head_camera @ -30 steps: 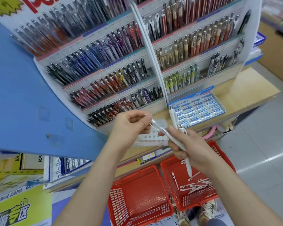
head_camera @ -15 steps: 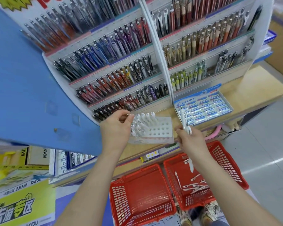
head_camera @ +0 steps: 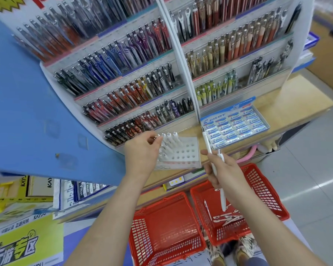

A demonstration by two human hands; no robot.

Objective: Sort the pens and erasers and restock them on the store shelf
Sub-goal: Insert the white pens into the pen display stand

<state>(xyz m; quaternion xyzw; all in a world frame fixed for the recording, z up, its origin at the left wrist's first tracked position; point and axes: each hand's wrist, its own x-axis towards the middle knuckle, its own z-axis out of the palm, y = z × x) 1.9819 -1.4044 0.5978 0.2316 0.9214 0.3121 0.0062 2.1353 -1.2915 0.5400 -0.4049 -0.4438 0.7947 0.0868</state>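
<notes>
Standing pens (head_camera: 168,145) occupy the holder (head_camera: 187,153); loose pens (head_camera: 227,217) lie in the right basket (head_camera: 267,191).

Your right hand (head_camera: 222,169) grips two white pens (head_camera: 208,146), slanted tips-down above the red basket (head_camera: 265,191), where loose pens (head_camera: 227,217) lie scattered. Your left hand (head_camera: 142,152) pinches the top of an upright pen (head_camera: 159,138) at the left edge of the perforated white holder (head_camera: 186,152), beside other standing white pens. The blue-and-white erasers (head_camera: 236,125) fill their open box in neat rows on the counter (head_camera: 288,104).
</notes>
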